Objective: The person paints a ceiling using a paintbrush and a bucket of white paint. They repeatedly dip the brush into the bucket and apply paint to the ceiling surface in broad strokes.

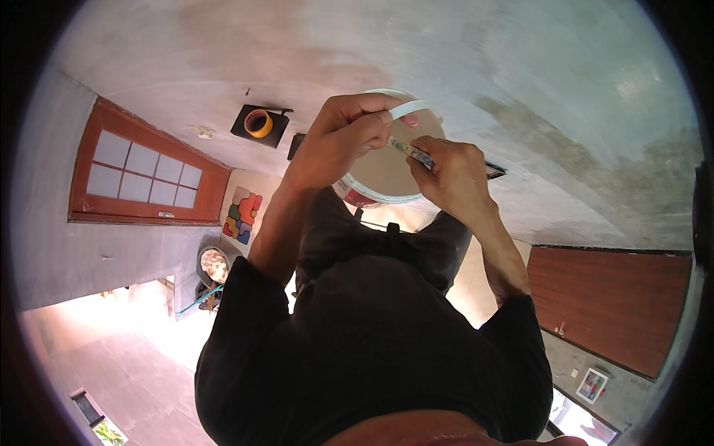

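Note:
A round white bucket [383,199] with pale beige stuff in it stands in front of me, between my hands and the wall. My left hand [346,137] is closed over the bucket's left side, gripping a flat white strip [410,111] that sticks out to the right of its fingers. From the right, my right hand [455,178] is wrapped round a narrow tool with a mottled, patterned surface [411,152]. That tool slants up toward my left fingers, above the bucket's mouth. Its far end lies near my left hand, and whether they touch I cannot tell.
A grey wall [416,37] with darker patches rises ahead. On it, at left, a black shelf [242,132] bears an orange roll [258,123]. Brown doors stand left [88,167] and right [610,297]. A grey bin [204,256] is at lower left.

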Demonstrator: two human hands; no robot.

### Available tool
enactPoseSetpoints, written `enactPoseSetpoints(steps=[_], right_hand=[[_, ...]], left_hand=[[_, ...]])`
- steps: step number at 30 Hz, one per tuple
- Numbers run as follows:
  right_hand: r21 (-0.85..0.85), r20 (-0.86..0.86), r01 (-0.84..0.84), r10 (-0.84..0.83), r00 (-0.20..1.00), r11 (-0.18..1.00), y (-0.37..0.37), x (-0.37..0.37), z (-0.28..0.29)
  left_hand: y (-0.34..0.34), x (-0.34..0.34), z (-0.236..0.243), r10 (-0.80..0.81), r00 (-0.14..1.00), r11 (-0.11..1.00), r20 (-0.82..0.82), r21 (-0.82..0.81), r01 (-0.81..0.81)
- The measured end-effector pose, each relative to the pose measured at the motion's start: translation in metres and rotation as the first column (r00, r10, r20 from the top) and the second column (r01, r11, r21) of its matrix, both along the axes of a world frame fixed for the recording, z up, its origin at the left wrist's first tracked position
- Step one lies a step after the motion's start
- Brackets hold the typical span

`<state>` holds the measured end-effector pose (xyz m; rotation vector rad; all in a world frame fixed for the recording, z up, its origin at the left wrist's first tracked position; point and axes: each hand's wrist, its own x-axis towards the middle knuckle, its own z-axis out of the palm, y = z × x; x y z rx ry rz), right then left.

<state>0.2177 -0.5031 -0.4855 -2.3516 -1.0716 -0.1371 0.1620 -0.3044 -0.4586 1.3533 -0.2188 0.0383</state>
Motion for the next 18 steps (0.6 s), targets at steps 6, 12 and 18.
enactPoseSetpoints(steps=[6, 12, 18], right_hand=[[-0.189, 0.029, 0.058, -0.053, 0.998, 0.98, -0.001, 0.013, -0.03], [-0.201, -0.014, 0.096, -0.101, 0.995, 0.975, -0.015, 0.008, -0.011], [0.066, 0.138, 0.14, -0.148, 0.979, 0.988, -0.044, -0.013, 0.002]], left_hand=[[-0.02, 0.004, -0.008, -0.076, 0.996, 0.995, -0.047, -0.061, 0.073], [-0.032, 0.008, -0.015, -0.073, 0.997, 0.995, -0.034, -0.069, 0.071], [-0.037, 0.009, -0.014, -0.077, 0.995, 0.995, -0.062, -0.073, 0.073]])
